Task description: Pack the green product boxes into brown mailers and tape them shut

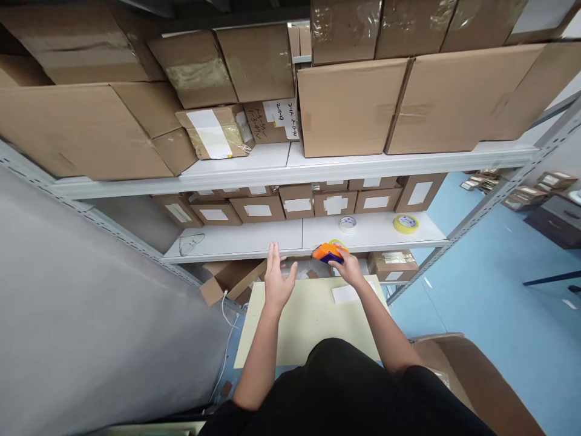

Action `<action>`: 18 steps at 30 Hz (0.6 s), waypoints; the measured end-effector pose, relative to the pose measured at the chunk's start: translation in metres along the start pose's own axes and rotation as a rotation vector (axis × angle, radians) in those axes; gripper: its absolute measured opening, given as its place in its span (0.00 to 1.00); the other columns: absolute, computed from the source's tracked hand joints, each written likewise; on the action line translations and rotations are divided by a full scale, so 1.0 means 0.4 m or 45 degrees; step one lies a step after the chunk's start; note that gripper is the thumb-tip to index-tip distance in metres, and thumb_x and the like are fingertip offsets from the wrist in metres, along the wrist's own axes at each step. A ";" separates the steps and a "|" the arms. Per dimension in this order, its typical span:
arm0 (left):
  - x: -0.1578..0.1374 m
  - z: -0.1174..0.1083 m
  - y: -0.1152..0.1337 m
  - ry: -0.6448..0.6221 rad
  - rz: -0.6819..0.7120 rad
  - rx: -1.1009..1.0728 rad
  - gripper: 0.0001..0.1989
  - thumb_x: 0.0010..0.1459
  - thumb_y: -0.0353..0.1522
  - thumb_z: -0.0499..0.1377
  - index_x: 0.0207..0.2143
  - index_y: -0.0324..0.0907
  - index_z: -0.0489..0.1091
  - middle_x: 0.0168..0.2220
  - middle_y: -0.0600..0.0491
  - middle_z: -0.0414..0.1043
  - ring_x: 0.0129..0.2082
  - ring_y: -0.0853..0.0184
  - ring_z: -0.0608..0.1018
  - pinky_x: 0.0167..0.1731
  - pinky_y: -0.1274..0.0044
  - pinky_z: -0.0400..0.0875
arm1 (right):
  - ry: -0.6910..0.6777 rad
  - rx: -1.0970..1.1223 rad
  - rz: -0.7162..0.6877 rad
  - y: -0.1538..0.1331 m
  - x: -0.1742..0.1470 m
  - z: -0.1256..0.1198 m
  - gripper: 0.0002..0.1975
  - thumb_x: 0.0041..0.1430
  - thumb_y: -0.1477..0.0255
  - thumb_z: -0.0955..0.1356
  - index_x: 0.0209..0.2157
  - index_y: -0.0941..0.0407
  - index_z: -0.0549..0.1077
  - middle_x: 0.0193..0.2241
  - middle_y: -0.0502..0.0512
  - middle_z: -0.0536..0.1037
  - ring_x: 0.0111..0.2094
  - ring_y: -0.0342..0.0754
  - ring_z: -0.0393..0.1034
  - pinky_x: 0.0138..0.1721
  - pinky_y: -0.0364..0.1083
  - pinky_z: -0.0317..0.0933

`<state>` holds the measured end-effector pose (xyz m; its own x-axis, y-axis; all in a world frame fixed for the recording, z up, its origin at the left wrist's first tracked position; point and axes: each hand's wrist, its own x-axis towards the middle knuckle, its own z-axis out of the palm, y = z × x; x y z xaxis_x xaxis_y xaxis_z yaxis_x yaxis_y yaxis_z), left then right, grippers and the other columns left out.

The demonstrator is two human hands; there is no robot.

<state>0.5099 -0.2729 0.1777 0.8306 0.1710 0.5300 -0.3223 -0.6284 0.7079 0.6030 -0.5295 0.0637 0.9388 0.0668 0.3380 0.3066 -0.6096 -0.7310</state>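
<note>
My right hand [349,267] grips an orange and purple tape dispenser [330,252] just in front of the lower shelf's edge. A yellow ring, perhaps its tape roll, shows behind it. My left hand [278,284] is raised to the left of it, fingers stretched and thumb apart, holding nothing. Below both hands lies a pale yellow board [313,321], with a white sheet [345,294] on it near my right forearm. On the shelf beyond stand a white tape roll [347,224] and a yellow tape roll [405,224].
Eyeglasses [190,243] lie at the left of the lower shelf [254,237], before a row of labelled cartons [258,209]. Larger cartons [349,109] fill the upper shelf. An open carton [236,278] and white cable [224,357] are at lower left; another open carton [481,381] is at right.
</note>
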 end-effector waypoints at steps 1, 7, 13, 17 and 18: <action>-0.002 -0.006 -0.002 0.002 -0.024 -0.029 0.36 0.66 0.42 0.61 0.73 0.47 0.54 0.69 0.39 0.60 0.50 0.59 0.80 0.47 0.68 0.80 | -0.016 -0.049 0.019 0.000 0.028 -0.002 0.28 0.61 0.58 0.73 0.59 0.55 0.75 0.55 0.67 0.80 0.54 0.65 0.76 0.56 0.59 0.68; -0.028 -0.030 0.009 0.048 -0.147 -0.205 0.16 0.65 0.41 0.61 0.52 0.45 0.78 0.53 0.45 0.75 0.46 0.62 0.81 0.41 0.73 0.79 | -0.124 -0.321 -0.004 -0.019 0.209 0.005 0.25 0.64 0.64 0.72 0.60 0.58 0.72 0.55 0.68 0.79 0.56 0.62 0.73 0.57 0.54 0.64; -0.066 -0.058 -0.010 0.115 -0.177 -0.154 0.14 0.66 0.40 0.59 0.43 0.44 0.82 0.45 0.47 0.76 0.43 0.65 0.79 0.37 0.76 0.76 | -0.308 -0.616 0.041 -0.017 0.305 0.054 0.20 0.63 0.65 0.72 0.54 0.59 0.75 0.49 0.67 0.81 0.53 0.59 0.73 0.58 0.53 0.57; -0.098 -0.085 -0.038 0.102 -0.250 -0.133 0.15 0.66 0.41 0.60 0.44 0.44 0.83 0.39 0.48 0.77 0.39 0.64 0.79 0.34 0.77 0.74 | -0.273 -0.626 -0.001 0.004 0.286 0.091 0.23 0.59 0.67 0.73 0.55 0.58 0.75 0.51 0.67 0.80 0.56 0.61 0.69 0.61 0.56 0.55; -0.107 -0.090 -0.043 0.099 -0.274 -0.134 0.15 0.66 0.41 0.60 0.44 0.44 0.83 0.39 0.48 0.77 0.39 0.64 0.79 0.34 0.77 0.74 | -0.209 -0.604 -0.008 0.009 0.274 0.097 0.24 0.58 0.67 0.72 0.56 0.58 0.74 0.53 0.67 0.78 0.57 0.62 0.68 0.61 0.58 0.54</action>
<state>0.4636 -0.2421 0.1600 0.8491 0.3528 0.3932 -0.1909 -0.4892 0.8510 0.7133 -0.4937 0.0750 0.9612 0.1717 0.2159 0.2428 -0.8982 -0.3665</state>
